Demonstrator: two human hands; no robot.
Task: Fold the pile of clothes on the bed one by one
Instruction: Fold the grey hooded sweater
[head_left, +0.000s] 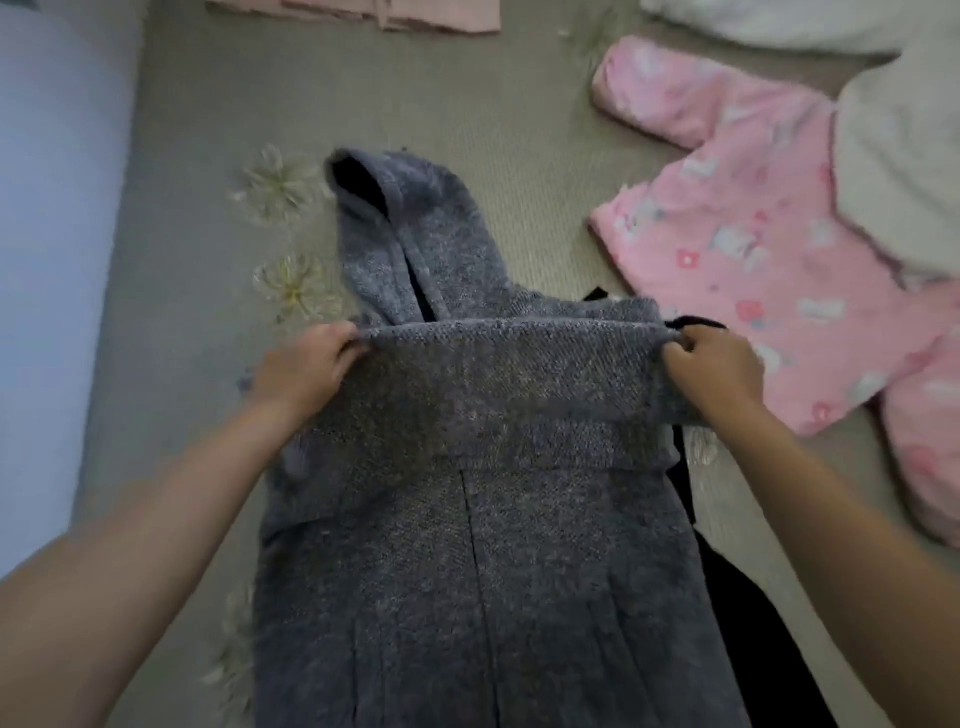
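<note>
A grey knitted hooded coat (483, 545) lies lengthwise on the bed in front of me, its hood pointing away from me and dark lining showing along its right edge. A sleeve is folded across the chest as a horizontal band. My left hand (306, 369) pinches the left end of that band. My right hand (711, 364) grips the right end at the coat's shoulder. Both hands rest on the fabric, fingers closed on it.
A pink printed fleece garment (737, 234) lies spread at the right, partly under white fluffy clothes (904, 171). A folded pale pink piece (363, 13) sits at the far edge. The bed cover (441, 93) is beige with embroidered flowers. The bed's left edge meets a pale wall.
</note>
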